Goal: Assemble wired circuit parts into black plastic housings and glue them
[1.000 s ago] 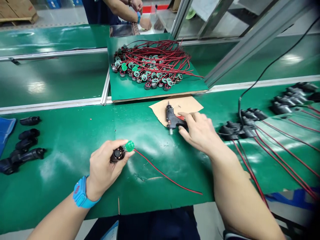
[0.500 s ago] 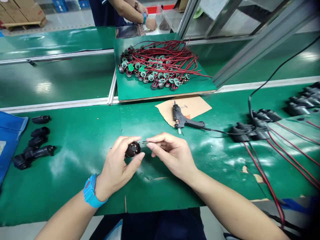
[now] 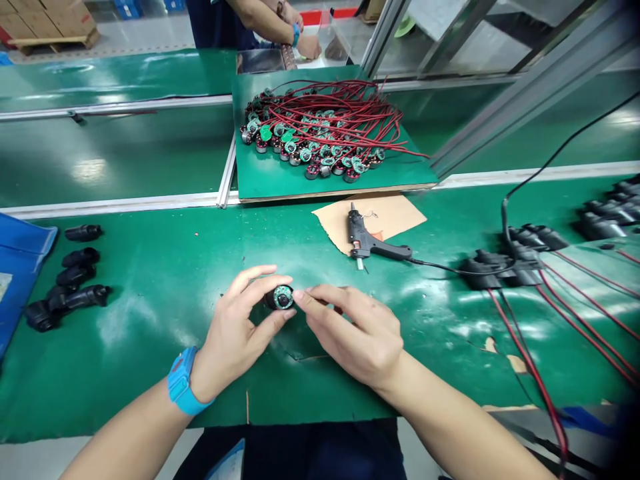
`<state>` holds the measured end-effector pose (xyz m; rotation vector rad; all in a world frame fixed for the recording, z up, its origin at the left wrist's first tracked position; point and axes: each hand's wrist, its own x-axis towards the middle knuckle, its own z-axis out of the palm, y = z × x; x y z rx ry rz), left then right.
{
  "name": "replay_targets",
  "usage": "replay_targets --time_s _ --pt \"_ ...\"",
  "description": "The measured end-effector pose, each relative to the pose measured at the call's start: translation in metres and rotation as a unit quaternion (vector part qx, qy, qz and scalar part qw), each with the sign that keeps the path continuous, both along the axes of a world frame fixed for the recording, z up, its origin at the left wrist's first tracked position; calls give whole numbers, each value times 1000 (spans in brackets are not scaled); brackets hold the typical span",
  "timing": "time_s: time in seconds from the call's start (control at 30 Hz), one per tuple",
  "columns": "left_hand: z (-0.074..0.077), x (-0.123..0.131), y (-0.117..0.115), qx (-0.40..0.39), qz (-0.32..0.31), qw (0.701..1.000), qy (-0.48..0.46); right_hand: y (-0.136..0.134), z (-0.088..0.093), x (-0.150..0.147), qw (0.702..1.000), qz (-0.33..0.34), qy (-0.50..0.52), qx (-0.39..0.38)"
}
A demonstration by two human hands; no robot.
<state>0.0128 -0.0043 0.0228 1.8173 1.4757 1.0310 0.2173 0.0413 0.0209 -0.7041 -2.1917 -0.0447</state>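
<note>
My left hand (image 3: 243, 327), with a blue band on the wrist, is curled around a small black round housing (image 3: 271, 298), thumb below and fingers above. A green ring-shaped circuit board (image 3: 283, 297) with a dark centre faces me at the housing's open end. Thumb and finger of my right hand (image 3: 353, 330) are pinched together at the board's right edge. Whether the board is seated or only resting against the housing, I cannot tell. Beyond my hands, a black glue gun (image 3: 373, 241) lies on a piece of cardboard (image 3: 400, 212).
Small motors with circuit boards and red wires (image 3: 340, 120) are heaped on a raised green board (image 3: 280, 187). Black housings (image 3: 75, 270) lie left, beside a blue bin (image 3: 25, 247). More black parts (image 3: 493, 267) with wires sit right. Across the bench, a person's hands (image 3: 305, 43) work.
The circuit board, edge-on between my right fingers before, now lies flat against the housing's face. My right hand has moved slightly left and turned over more; the left keeps its hold.
</note>
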Motion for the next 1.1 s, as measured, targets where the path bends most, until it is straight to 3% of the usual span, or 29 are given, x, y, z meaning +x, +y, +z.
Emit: replay_targets --time_s 0.23,0.43,0.57,0.7,1.1 --pt "-4 3 3 -97 -4 989 -113 -8 15 -4 985 -32 -132 103" --pt "-7 8 7 -194 2 948 -253 -10 13 -8 983 -29 -150 106" --pt "-10 12 10 -184 39 936 -298 -8 7 -8 998 3 -59 1" --pt "-11 14 10 -175 60 929 -321 -8 4 -10 990 -5 47 -134" --pt "-11 12 9 -172 70 933 -309 -17 3 -21 951 42 116 -284"
